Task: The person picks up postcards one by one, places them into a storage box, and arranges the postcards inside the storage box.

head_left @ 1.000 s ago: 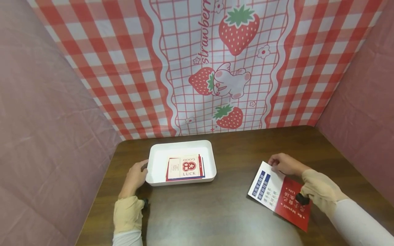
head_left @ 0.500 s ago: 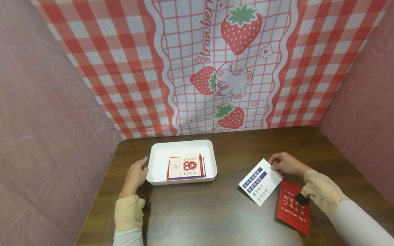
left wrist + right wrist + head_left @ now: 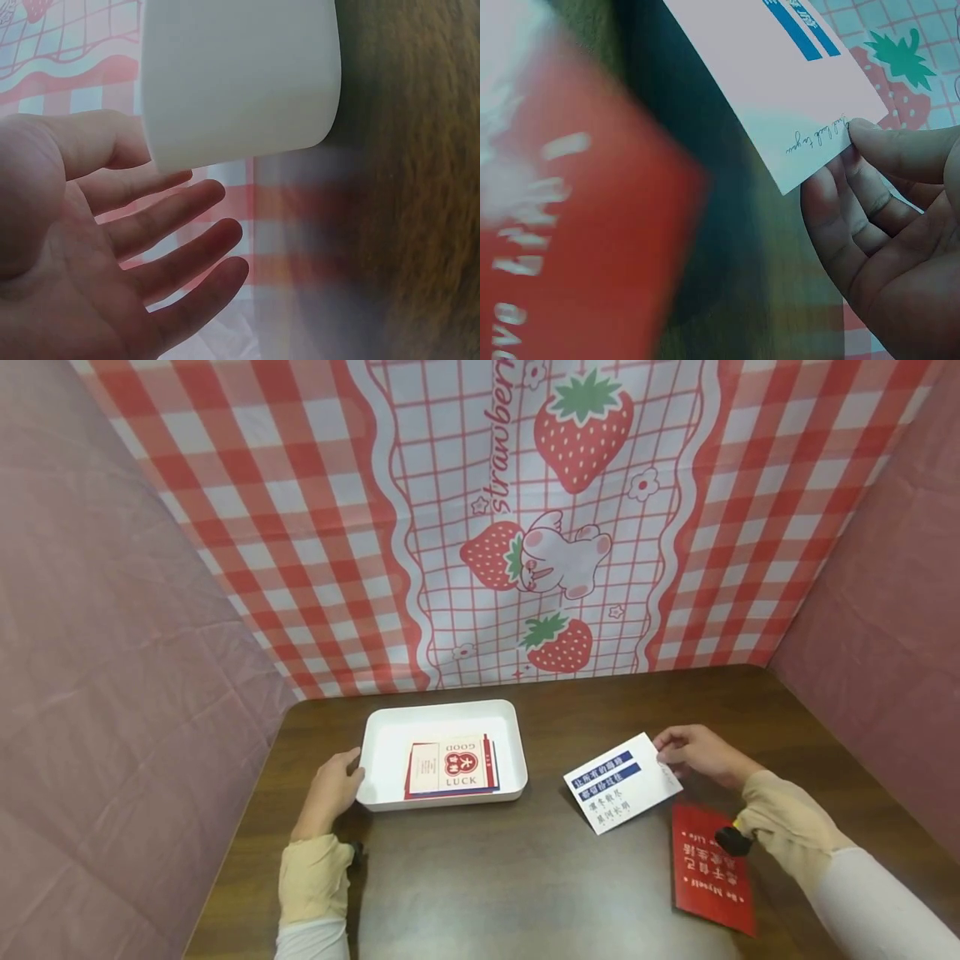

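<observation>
Since the earlier frames, the white card [image 3: 623, 783] has swung leftward and now sits apart from the red card [image 3: 708, 878] it met a second ago. Our right hand [image 3: 701, 754] pinches it by the right-hand end, thumb on the printed face and fingers underneath, so the card reaches out to the left of our grip. Nearer to us, just below that hand, the red card takes up space by the wrist, where a black device [image 3: 732, 841] hides its upper corner.

Well to the left of the grip, a low-walled white tray [image 3: 387, 756] bears a stack of cards [image 3: 453, 768], the top one reading GOOD LUCK. Our left hand [image 3: 330, 789] is at the tray's left end, fingers extended and grasping nothing; we cannot tell how firmly its thumb meets the rim.

Between white card and tray runs a strip of brown table [image 3: 487, 877], broader below both. Beyond our hands comes its far edge, against a strawberry-printed cloth [image 3: 555, 552].
</observation>
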`<action>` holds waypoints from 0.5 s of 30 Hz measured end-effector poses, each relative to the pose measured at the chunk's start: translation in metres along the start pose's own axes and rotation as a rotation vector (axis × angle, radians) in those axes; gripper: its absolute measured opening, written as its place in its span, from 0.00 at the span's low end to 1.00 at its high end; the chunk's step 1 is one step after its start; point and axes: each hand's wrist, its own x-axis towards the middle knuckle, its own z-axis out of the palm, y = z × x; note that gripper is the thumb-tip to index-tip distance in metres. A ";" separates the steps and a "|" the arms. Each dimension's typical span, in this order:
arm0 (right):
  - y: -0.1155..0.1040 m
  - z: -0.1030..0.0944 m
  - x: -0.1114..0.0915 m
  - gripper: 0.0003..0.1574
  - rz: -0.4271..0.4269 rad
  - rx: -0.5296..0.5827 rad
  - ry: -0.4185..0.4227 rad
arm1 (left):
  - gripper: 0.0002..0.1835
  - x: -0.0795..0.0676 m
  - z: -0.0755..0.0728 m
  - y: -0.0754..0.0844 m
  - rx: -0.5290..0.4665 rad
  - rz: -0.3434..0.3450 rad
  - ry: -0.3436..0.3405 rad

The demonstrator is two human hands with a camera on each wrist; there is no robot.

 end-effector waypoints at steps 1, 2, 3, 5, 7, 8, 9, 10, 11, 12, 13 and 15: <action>0.000 -0.001 0.000 0.19 -0.003 0.017 0.000 | 0.26 0.000 0.000 0.000 0.001 0.003 0.002; 0.000 -0.001 0.000 0.19 -0.005 0.036 -0.001 | 0.26 0.000 0.000 0.000 0.001 0.004 0.004; 0.000 -0.001 0.000 0.19 -0.004 0.055 -0.002 | 0.26 0.000 0.000 0.000 0.001 0.005 0.005; -0.001 -0.002 0.000 0.20 -0.006 0.092 -0.006 | 0.26 0.000 0.000 0.000 -0.001 0.004 0.004; -0.003 -0.002 0.000 0.21 -0.001 0.122 -0.010 | 0.26 -0.001 0.000 0.000 -0.003 0.000 0.004; -0.004 -0.002 0.000 0.22 0.007 0.133 -0.008 | 0.26 0.000 0.000 0.000 -0.005 -0.004 0.000; -0.004 -0.002 0.000 0.22 0.013 0.141 -0.007 | 0.26 0.000 0.000 0.000 -0.004 -0.005 -0.002; -0.005 -0.002 0.000 0.22 0.017 0.147 -0.006 | 0.26 0.000 0.000 0.000 -0.006 -0.009 -0.005; -0.006 -0.002 0.000 0.22 0.022 0.155 -0.005 | 0.26 0.000 0.000 0.000 -0.005 -0.011 -0.008; -0.007 -0.002 0.000 0.22 0.028 0.162 -0.003 | 0.26 0.000 0.000 0.000 -0.007 -0.013 -0.011; -0.008 -0.002 0.000 0.22 0.032 0.167 -0.002 | 0.26 0.000 0.000 0.000 -0.006 -0.014 -0.013; -0.010 -0.002 0.000 0.22 0.035 0.180 0.001 | 0.26 0.000 -0.001 0.000 -0.007 -0.015 -0.017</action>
